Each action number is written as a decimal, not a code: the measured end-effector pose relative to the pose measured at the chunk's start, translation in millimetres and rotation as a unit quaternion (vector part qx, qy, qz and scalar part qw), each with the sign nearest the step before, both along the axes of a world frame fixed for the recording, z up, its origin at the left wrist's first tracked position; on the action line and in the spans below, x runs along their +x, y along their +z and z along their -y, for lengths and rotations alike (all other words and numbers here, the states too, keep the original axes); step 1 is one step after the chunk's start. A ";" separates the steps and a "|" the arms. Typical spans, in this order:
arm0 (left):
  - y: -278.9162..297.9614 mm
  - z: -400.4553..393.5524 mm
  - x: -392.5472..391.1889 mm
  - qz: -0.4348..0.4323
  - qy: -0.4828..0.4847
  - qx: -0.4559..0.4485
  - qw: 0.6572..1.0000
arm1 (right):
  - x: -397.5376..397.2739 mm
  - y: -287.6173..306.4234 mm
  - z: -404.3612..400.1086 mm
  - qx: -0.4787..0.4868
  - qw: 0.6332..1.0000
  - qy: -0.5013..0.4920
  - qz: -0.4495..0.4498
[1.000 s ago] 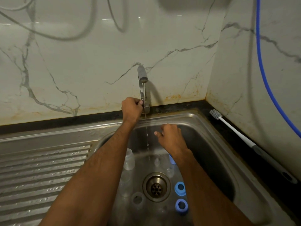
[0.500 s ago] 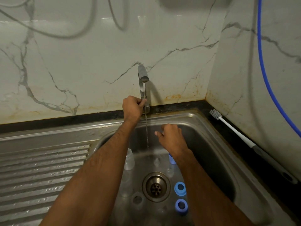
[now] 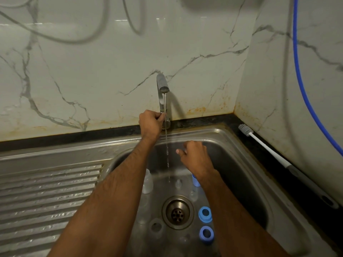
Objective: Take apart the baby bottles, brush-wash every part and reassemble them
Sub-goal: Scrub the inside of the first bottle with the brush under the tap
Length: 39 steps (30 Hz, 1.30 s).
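The head view shows, nearest me at the bottom of the frame, the floor of the steel sink [image 3: 241, 145] strewn with bottle parts. Two blue screw rings [image 3: 205, 213] lie right of the drain [image 3: 177, 212], one below the other. A clear bottle [image 3: 147, 181] lies left of centre beside my left forearm, and a small clear teat [image 3: 178, 183] stands just above the drain; other clear pieces below are too faint to name. A blue part [image 3: 194, 180] peeks out beneath my right wrist.

Higher, mid-frame, my right hand [image 3: 194, 154] hovers over the basin just right of the thin stream, fingers loosely curled and holding nothing. Further up, my left hand [image 3: 150, 123] is curled round the tap's handle at the base of the tap [image 3: 161, 88], which runs a narrow thread of water.

The bottles look already taken apart, so I judge I am setting the flow for washing. Next I would need the bottle brush [image 3: 259, 143], lying untouched on the dark counter at the right edge against the marble wall, well apart from both hands, and then a first part from the sink. The clear pieces are wet and hard to pick out against the steel.
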State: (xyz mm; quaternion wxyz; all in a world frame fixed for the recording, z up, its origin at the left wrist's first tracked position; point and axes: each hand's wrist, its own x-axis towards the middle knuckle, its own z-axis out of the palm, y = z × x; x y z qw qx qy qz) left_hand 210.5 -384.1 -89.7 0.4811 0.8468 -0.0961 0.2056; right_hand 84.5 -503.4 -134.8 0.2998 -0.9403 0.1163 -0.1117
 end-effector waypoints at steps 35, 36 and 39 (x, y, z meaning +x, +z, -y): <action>-46.5 -30.8 -139.7 0.018 -0.025 0.272 0.962 | -60.7 45.9 32.3 -0.113 0.992 -0.047 0.018; -43.8 -24.2 -142.3 0.025 -0.034 0.274 0.961 | -70.0 49.8 41.6 -0.124 0.990 -0.063 0.018; -37.9 1.1 -150.2 0.058 -0.055 0.276 0.958 | -97.5 58.7 74.9 -0.161 0.980 -0.112 0.025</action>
